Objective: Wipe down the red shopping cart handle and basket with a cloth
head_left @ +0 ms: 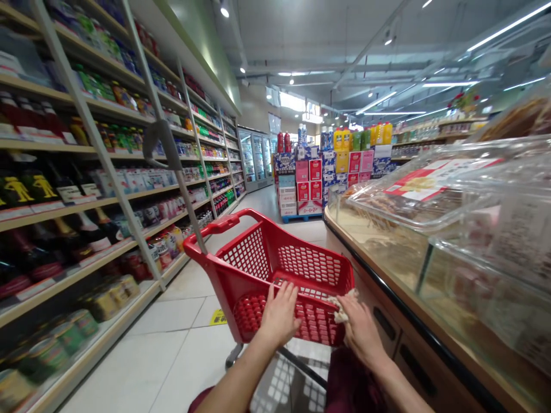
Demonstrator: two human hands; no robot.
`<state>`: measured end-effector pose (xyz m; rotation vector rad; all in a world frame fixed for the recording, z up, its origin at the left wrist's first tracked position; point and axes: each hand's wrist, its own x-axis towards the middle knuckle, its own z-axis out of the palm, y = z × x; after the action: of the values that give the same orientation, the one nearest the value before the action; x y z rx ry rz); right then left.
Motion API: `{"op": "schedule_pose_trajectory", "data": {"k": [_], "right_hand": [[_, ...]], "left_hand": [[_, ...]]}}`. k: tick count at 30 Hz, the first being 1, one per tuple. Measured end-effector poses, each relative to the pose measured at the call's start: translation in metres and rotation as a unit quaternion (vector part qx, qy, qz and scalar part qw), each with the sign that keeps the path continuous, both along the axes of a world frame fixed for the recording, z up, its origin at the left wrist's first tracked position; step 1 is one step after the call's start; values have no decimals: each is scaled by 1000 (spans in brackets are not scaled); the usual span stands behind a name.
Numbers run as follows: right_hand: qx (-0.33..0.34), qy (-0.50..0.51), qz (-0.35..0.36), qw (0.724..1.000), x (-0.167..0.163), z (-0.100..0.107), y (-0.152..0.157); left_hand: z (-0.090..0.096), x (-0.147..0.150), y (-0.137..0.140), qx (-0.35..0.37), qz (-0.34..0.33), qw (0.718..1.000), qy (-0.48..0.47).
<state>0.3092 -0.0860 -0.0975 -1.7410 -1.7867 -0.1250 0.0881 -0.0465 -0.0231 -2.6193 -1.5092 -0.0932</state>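
Observation:
A red plastic shopping cart (310,264) with a lattice basket stands sideways in front of me, its handle (219,223) at the left. My left hand (280,314) lies over the basket's near rim, fingers stretched out, palm down, with nothing seen in it. At the near right corner, my right hand (359,321) has its fingers closed on a crumpled cream-white cloth (341,312), which touches or hangs just by the rim. How the fingertips hold it is partly hidden. Red plastic shows inside the basket.
Tall shelves (129,155) of bottles and cans line the left. A glass-edged counter (387,252) with clear plastic food boxes (413,201) stands close on the right. Ahead are stacked drink cartons (310,178) on a blue pallet (301,218) and glass-door fridges (253,155).

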Motion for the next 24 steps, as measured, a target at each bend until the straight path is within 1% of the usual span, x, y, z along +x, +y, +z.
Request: {"op": "schedule_pose_trajectory", "data": {"k": [2, 3, 5, 6, 8, 10, 12, 13, 14, 16, 18, 19, 20, 22, 24], "right_hand": [[16, -1, -23, 1000, 10, -3, 6], [31, 2, -40, 999, 10, -5, 10], [69, 8, -67, 995, -4, -6, 17], [89, 7, -69, 994, -15, -5, 20], [117, -10, -38, 992, -39, -2, 26], [128, -39, 9, 991, -53, 1, 30], [125, -70, 45, 989, -48, 2, 31], [122, -81, 48, 988, -39, 1, 31], [118, -85, 36, 989, -29, 0, 30], [109, -70, -22, 991, -12, -3, 29], [103, -48, -82, 990, -10, -5, 28], [101, -46, -88, 990, -15, -4, 28], [102, -51, -74, 991, -24, -3, 29], [104, -74, -10, 992, -41, 0, 30], [107, -90, 38, 989, -47, 2, 32]], "left_hand": [[7, -13, 5, 25, 51, 998, 2], [8, -19, 7, 39, 72, 997, 5], [8, -26, 10, 56, 83, 995, 10], [6, -27, 9, 60, 81, 995, 12], [2, -26, 6, 64, 90, 994, 14], [-1, -22, 0, 71, 94, 993, 14], [-1, -21, -5, 72, 86, 994, 10], [0, -20, -7, 69, 82, 994, 8], [1, -19, -10, 62, 80, 995, 5], [4, -16, -14, 46, 77, 996, 0], [7, -12, -18, 35, 75, 997, -3], [8, -9, -20, 34, 75, 997, -4], [10, -7, -21, 34, 74, 997, -5], [12, -4, -24, 32, 64, 997, -5], [14, -5, -25, 25, 43, 999, -5]]}}
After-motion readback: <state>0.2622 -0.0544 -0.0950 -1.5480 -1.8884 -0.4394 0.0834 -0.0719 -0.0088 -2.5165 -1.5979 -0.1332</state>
